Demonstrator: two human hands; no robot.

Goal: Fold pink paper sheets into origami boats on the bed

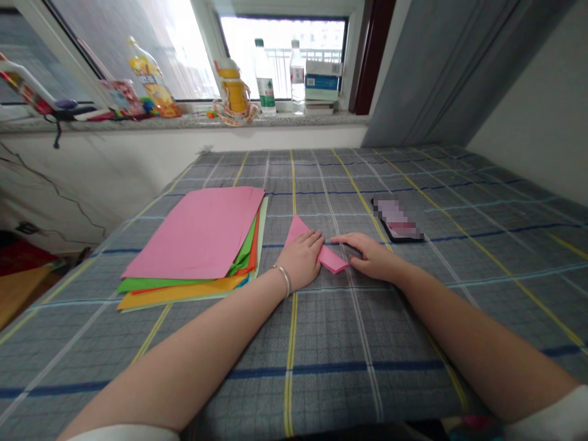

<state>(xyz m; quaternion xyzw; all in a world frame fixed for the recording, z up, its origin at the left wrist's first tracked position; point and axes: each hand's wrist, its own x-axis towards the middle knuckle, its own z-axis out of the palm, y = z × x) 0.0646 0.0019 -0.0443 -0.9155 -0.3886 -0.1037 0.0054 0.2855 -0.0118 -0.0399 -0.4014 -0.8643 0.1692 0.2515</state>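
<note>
A folded strip of pink paper (331,258) lies on the plaid bedsheet (321,343) in the middle of the view. My left hand (301,260) rests flat on its middle, fingers stretched out and pressing it down. My right hand (371,256) lies just right of the strip, its index finger extended toward the strip's lower right end and the other fingers loosely curled. A silver bracelet (285,278) sits on my left wrist.
A stack of coloured paper sheets (202,245), pink on top, lies to the left. A phone (397,220) rests beyond my right hand. The windowsill (193,121) at the back holds bottles, a yellow container and boxes. A grey curtain (441,73) hangs at the right.
</note>
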